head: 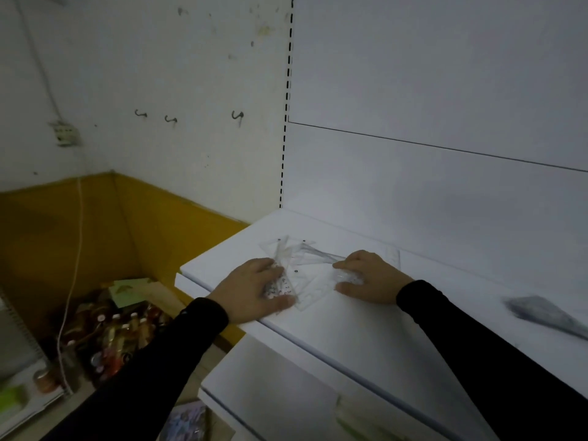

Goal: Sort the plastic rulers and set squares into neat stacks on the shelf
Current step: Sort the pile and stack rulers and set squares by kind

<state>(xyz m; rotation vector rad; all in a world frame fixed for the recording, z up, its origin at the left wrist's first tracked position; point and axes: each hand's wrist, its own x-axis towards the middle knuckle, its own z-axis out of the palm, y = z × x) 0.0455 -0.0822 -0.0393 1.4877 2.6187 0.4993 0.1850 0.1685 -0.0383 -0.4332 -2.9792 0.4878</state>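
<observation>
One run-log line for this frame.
stage: sorting | left hand: grips clear plastic rulers | right hand: holds clear plastic piece, type unclear | loose clear set squares unstacked on white shelf

On the shelf (366,316), a blurred grey object (544,315) runs off the right edge; clear rulers' (297,265) outlines barely show.
</observation>
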